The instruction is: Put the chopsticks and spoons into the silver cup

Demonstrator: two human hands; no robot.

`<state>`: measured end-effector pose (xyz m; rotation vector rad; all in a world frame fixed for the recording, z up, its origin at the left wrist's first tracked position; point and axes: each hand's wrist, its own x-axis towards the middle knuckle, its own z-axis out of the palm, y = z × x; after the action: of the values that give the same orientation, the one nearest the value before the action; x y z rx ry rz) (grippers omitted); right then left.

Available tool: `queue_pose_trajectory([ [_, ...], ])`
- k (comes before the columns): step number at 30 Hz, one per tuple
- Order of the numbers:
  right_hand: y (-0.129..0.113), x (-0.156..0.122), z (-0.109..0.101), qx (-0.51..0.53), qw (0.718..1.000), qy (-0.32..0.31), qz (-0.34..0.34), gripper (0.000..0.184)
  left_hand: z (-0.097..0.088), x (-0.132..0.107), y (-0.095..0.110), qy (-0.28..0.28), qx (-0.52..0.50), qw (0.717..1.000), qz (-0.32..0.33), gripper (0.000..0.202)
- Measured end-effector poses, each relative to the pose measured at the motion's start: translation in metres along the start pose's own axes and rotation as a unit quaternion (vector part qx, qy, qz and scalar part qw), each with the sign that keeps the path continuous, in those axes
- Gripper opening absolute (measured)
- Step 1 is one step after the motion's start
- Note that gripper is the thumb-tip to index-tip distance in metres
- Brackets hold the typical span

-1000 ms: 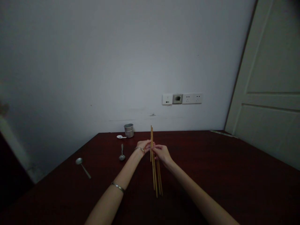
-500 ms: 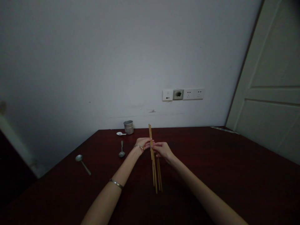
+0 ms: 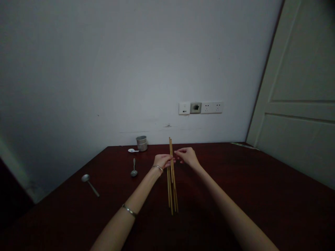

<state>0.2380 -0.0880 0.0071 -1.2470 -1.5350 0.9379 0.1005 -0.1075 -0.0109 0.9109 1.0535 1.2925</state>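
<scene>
My left hand (image 3: 162, 161) is closed round a bundle of long wooden chopsticks (image 3: 172, 188) held upright, with their lower ends resting on the dark red table (image 3: 235, 188). My right hand (image 3: 187, 156) hovers just to the right of the sticks, near their upper part, with its fingers loosely curled and apart from the bundle. Bracelets sit on my left wrist and forearm.
A small metal cup (image 3: 141, 143) stands at the table's far edge by the wall, with a white spoon (image 3: 133, 150) beside it. Two metal spoons (image 3: 133, 168) (image 3: 89, 183) lie on the left. Wall sockets (image 3: 201, 107) are behind, and a door (image 3: 300, 104) at right.
My right hand has let go of the chopsticks and moved up and to the right. The left hand keeps the bundle, now gathered closer together.
</scene>
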Motion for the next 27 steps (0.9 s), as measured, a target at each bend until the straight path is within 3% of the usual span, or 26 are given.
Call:
queue_pose_trajectory([
  [6,0.003,-0.004,-0.003,-0.14,0.988,0.038,-0.056,0.036,0.012,-0.008,-0.009,-0.001,0.02,1.0,-0.008,0.008],
  [14,0.01,-0.001,-0.005,-0.225,0.968,0.074,-0.081,0.029,0.02,-0.013,-0.02,-0.019,0.045,0.999,0.002,0.004],
  [27,0.006,-0.004,-0.002,-0.23,0.97,0.073,-0.03,0.022,0.027,-0.018,-0.02,-0.021,0.031,0.999,0.003,0.009],
])
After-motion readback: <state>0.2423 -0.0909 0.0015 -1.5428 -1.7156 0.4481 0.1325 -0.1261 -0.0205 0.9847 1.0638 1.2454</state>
